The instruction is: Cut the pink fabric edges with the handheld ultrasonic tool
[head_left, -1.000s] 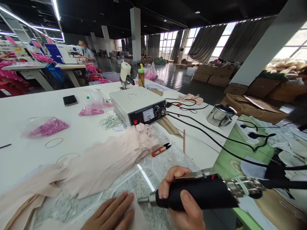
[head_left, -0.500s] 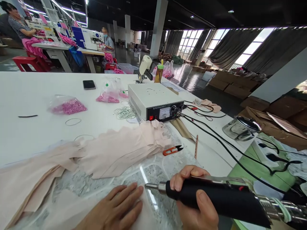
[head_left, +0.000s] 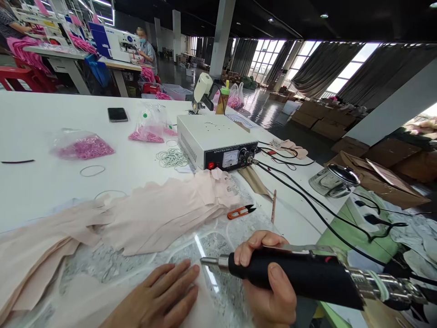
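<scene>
My left hand (head_left: 167,291) lies flat, fingers stretched out, on a piece of thin pale pink fabric (head_left: 85,298) over a clear sheet. In my right hand (head_left: 266,278) is a black handheld ultrasonic welder (head_left: 297,275), its fingers wrapped round the body. The tool's narrow metal tip points left, close to my left fingertips and the fabric's edge; whether it touches the cloth I cannot tell. Beyond the hands lies a stack of cut pale pink fabric pieces (head_left: 160,214). Orange-handled thread snips (head_left: 241,211) rest beside the stack.
A white control box (head_left: 211,136) with a meter stands behind the fabric, black cables running right. Elastic loops (head_left: 172,157), bags of pink rings (head_left: 83,146), a phone (head_left: 117,114) and a lidded glass cup (head_left: 332,180) are on the table. People sit at sewing machines (head_left: 116,43).
The view has shifted slightly, so most things sit a little further left. Both hands and the tool keep nearly the same place on the fabric.
</scene>
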A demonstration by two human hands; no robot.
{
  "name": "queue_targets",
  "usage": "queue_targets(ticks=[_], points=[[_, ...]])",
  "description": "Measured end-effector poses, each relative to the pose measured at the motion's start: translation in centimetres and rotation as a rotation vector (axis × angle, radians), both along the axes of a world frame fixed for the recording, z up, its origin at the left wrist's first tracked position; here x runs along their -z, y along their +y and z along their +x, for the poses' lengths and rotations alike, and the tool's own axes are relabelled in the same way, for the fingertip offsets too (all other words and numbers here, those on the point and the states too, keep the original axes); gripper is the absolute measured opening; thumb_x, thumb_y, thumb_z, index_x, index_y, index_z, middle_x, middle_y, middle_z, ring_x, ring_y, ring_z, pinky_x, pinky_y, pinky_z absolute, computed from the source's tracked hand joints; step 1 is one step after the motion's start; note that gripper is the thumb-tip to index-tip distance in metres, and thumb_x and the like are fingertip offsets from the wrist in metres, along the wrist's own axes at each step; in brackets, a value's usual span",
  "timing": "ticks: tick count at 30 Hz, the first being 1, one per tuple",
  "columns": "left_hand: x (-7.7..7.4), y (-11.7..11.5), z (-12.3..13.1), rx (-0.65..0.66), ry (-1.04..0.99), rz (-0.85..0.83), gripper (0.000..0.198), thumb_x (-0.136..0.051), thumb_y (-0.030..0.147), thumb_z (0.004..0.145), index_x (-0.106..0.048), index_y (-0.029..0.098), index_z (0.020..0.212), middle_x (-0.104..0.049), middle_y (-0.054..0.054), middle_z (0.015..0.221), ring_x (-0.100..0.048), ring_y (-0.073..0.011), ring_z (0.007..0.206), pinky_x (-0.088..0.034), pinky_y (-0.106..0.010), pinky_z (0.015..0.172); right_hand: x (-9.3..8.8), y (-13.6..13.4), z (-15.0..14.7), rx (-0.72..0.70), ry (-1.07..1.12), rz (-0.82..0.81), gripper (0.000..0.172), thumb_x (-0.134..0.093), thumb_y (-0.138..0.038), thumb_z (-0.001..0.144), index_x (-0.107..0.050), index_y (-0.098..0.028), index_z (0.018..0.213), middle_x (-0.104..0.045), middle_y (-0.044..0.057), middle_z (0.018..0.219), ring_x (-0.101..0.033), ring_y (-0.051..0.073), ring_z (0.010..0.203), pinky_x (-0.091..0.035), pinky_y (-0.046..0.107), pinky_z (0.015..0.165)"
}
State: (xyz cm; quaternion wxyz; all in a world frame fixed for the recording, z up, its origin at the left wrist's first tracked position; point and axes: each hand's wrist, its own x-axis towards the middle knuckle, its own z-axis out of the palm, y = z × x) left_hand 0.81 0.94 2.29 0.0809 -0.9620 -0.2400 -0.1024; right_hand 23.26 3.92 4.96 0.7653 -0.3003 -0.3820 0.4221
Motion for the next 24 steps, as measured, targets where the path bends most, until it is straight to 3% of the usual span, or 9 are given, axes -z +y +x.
queue_targets(ticks=[24], points=[[-0.12,0.19,0.03,0.024,0.061,0.073,0.044,-0.053,0.019,0.09,-0.057,0.017,0.134,-0.054,-0.011,0.146,-0.053,-0.027,0.134,-0.055,-0.037,0.098,-0.03,-0.14,0.17,-0.006,-0.031,0.033,0.016,-0.059,-0.036,0.08,-0.063,-0.024,0.089,-0.053,-0.001,0.078,-0.059,0.011,0.049,-0.051,0.028,0.047]])
